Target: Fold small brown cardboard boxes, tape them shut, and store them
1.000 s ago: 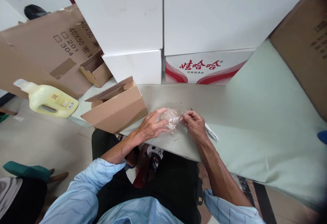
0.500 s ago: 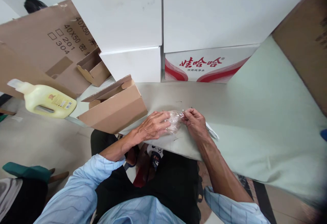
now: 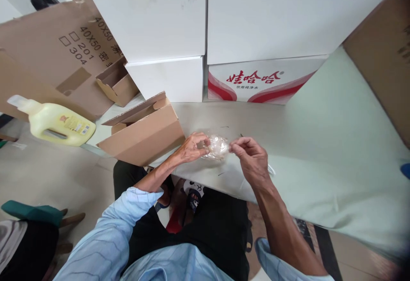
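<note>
A crinkled, shiny bundle of clear plastic wrap (image 3: 219,146) is between my hands at the front of the table; what is inside it, if anything, I cannot make out. My left hand (image 3: 194,146) grips the bundle's left side, thumb and fingers curled in on the film. At the right end, my right hand (image 3: 251,157) is closed in a pinch at the film's edge. Partly hidden behind the right wrist lies a thin white item (image 3: 271,170), its kind unclear.
An open cardboard box (image 3: 144,138) stands left of my hands, with a yellow jug-like bottle (image 3: 60,123) beyond it. A smaller open carton (image 3: 120,86) sits behind. White boxes (image 3: 166,80) are stacked at the back of the green-covered table (image 3: 320,144).
My left hand has shifted its hold, with its fingers now drawn back to the bundle's left edge. My right hand has moved slightly right, and more of the bundle shows.
</note>
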The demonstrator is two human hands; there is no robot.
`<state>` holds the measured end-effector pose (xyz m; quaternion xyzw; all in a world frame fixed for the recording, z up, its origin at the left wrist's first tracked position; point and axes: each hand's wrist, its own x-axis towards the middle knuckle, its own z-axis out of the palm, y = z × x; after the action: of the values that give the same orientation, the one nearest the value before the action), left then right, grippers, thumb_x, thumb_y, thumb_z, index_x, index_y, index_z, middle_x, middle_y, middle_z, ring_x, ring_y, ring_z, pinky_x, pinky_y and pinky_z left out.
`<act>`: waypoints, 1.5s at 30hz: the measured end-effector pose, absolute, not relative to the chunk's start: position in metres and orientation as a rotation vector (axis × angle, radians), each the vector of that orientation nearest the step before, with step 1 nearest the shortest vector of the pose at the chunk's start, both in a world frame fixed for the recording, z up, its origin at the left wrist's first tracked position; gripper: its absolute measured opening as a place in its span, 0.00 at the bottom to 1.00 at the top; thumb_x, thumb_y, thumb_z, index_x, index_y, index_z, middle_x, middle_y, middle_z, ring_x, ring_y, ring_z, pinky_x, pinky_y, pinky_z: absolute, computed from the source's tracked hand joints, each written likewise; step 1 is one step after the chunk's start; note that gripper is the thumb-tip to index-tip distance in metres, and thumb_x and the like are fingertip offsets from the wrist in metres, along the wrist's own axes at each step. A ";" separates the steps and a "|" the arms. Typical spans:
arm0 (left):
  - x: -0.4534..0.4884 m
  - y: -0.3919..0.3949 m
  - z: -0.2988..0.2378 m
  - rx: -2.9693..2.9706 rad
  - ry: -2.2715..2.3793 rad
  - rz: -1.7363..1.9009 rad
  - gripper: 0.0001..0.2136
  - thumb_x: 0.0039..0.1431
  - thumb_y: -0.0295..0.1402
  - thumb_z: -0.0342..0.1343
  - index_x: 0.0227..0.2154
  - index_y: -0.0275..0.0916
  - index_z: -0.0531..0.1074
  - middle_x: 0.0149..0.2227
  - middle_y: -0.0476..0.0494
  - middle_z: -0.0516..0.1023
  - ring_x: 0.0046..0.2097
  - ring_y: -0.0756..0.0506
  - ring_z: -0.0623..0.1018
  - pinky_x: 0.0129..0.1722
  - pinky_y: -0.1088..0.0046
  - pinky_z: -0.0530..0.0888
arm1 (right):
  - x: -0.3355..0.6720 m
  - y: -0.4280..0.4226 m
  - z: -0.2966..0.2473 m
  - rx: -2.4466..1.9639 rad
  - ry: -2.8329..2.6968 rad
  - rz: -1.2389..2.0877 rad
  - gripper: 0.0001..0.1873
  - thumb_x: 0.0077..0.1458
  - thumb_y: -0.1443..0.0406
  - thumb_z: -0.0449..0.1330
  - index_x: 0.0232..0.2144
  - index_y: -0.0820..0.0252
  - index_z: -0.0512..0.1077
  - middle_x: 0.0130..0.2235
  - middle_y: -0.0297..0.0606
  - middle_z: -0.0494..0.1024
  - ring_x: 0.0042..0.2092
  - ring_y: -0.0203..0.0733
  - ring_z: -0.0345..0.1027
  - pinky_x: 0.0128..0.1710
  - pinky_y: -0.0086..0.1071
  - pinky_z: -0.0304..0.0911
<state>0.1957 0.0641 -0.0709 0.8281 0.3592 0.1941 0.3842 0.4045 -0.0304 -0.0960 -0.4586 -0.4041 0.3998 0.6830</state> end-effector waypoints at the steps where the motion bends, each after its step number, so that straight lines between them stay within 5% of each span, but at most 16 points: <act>1: 0.198 0.066 -0.070 2.104 0.921 0.486 0.05 0.57 0.27 0.64 0.36 0.39 0.78 0.42 0.44 0.82 0.50 0.41 0.76 0.47 0.67 0.74 | 0.401 -0.034 -0.092 -1.050 -0.984 0.908 0.18 0.54 0.51 0.76 0.33 0.53 0.75 0.33 0.33 0.78 0.35 0.39 0.70 0.39 0.35 0.68; 11: 0.207 0.072 -0.070 2.064 0.939 0.438 0.03 0.57 0.31 0.65 0.33 0.38 0.78 0.38 0.47 0.82 0.46 0.43 0.77 0.45 0.69 0.74 | 0.388 -0.037 -0.073 -1.210 -1.638 0.572 0.05 0.64 0.64 0.65 0.36 0.53 0.72 0.36 0.35 0.78 0.38 0.43 0.71 0.40 0.37 0.66; 19: 0.205 0.074 -0.075 2.096 0.842 0.470 0.06 0.62 0.36 0.66 0.36 0.40 0.78 0.41 0.46 0.82 0.49 0.42 0.77 0.47 0.67 0.74 | 0.390 -0.027 -0.083 -1.251 -1.790 0.416 0.06 0.65 0.67 0.61 0.35 0.53 0.68 0.35 0.36 0.77 0.36 0.44 0.70 0.38 0.37 0.64; 25: 0.195 0.078 -0.072 2.129 0.732 0.424 0.08 0.61 0.30 0.64 0.43 0.41 0.79 0.48 0.43 0.82 0.56 0.38 0.77 0.53 0.61 0.77 | 0.394 -0.024 -0.088 -1.261 -1.769 0.451 0.06 0.65 0.66 0.62 0.35 0.53 0.69 0.34 0.36 0.77 0.36 0.43 0.70 0.38 0.36 0.64; 29: 0.193 0.076 -0.077 2.202 0.703 0.442 0.20 0.51 0.36 0.76 0.45 0.41 0.78 0.49 0.42 0.80 0.56 0.36 0.77 0.60 0.55 0.74 | 0.393 -0.024 -0.090 -1.291 -1.709 0.530 0.04 0.64 0.66 0.62 0.35 0.54 0.70 0.34 0.36 0.77 0.35 0.42 0.70 0.37 0.35 0.64; 32: 0.200 0.072 -0.089 2.277 0.787 0.518 0.21 0.49 0.40 0.80 0.41 0.40 0.78 0.44 0.43 0.80 0.51 0.37 0.78 0.58 0.55 0.75 | 0.390 -0.022 -0.090 -1.329 -1.662 0.578 0.04 0.65 0.63 0.63 0.35 0.54 0.72 0.33 0.35 0.78 0.35 0.42 0.70 0.36 0.36 0.64; 37: 0.207 0.065 -0.099 2.302 0.859 0.564 0.16 0.52 0.34 0.78 0.38 0.40 0.76 0.41 0.43 0.80 0.49 0.38 0.77 0.52 0.60 0.75 | 0.388 -0.014 -0.093 -1.370 -1.602 0.548 0.13 0.68 0.56 0.61 0.31 0.53 0.73 0.31 0.37 0.78 0.34 0.44 0.69 0.37 0.38 0.63; 45: 0.207 0.063 -0.103 2.295 0.921 0.572 0.20 0.54 0.33 0.75 0.44 0.42 0.71 0.45 0.46 0.78 0.48 0.40 0.78 0.49 0.64 0.74 | 0.400 0.013 -0.117 -1.346 -1.559 0.436 0.09 0.61 0.59 0.63 0.28 0.53 0.74 0.35 0.38 0.78 0.41 0.48 0.71 0.46 0.43 0.65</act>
<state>0.2072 0.0627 -0.1026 0.8634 0.3464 0.2152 0.2971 0.4004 0.0126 -0.1166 -0.5552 -0.6435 0.1798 0.4953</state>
